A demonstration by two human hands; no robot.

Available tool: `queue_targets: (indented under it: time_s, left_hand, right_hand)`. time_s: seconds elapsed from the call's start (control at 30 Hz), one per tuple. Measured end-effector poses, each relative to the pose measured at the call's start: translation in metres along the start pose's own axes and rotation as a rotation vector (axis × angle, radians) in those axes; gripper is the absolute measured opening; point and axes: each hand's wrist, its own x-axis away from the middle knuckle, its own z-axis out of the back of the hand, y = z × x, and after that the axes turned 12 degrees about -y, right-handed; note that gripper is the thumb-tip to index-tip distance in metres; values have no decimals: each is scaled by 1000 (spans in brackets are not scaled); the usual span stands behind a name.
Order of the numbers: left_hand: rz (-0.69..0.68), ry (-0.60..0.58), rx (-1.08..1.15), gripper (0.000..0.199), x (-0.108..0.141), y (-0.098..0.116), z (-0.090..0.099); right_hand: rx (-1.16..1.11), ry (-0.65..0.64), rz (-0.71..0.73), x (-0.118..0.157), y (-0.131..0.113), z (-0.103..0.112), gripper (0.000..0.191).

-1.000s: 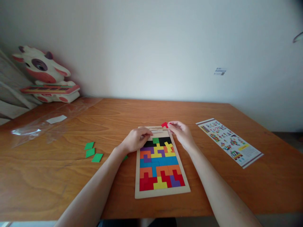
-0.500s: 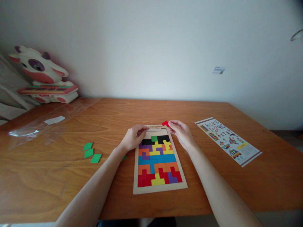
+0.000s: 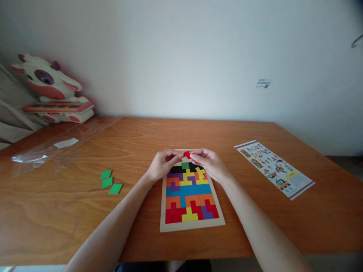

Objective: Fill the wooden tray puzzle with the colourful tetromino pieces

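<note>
A small red puzzle piece (image 3: 187, 154) is pinched between the fingertips of both hands over the far end of a wooden puzzle board (image 3: 191, 227). My left hand (image 3: 163, 164) grips its left side, fingers closed; my right hand (image 3: 211, 163) holds the right side. Together the fingers hide part of the piece. Below them the board is filled with coloured block pieces, among them black, green, purple, orange, blue and red. A yellow piece (image 3: 200, 173) lies tilted on top of the others near the right edge.
Green diamond pieces (image 3: 107, 183) lie left of my left forearm, another partly hidden behind it. A printed pattern sheet (image 3: 273, 170) rests on the right. At the back left are a clear plastic bag (image 3: 36, 158) and a cow-shaped toy keyboard (image 3: 58, 107) near the wall.
My right hand has brought the red piece left and nearer, from beyond the board's far right corner. My left hand has shifted slightly right and now grips the piece too.
</note>
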Motion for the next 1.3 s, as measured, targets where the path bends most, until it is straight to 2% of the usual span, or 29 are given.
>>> queue_targets:
  time_s: [0.13,0.2,0.3,0.47,0.7,0.9,1.07,1.3]
  left_hand:
    - [52,89,98,35,-1,-1,2]
    - [77,169,176,37,-2,-4,3]
    - [96,271,309,37,-5,-13,3]
    - [127,365,469,39,-10,-26,6]
    - [120,201,346,38,-5,-17,5]
    - [148,221,608,32,-5,-12,10]
    - [173,234,749,27,-7,-11,11]
    - [147,277,804,24,-10,-10,13]
  right_hand:
    - [355,-69,-20,6,-13,11,30]
    - [583,-99,-86,9,-18,22,36]
    - [730,-197,-210,15,-19,37,44]
    - [748,-244,-310,18,-13,46,53]
    - [859,-263,-298,16,-18,42,43]
    - [825,-291,-293,15,-14,42,39]
    - [776,-193,-298,15,-8,47,53]
    - [814,-253,-258,15,-9,49,36]
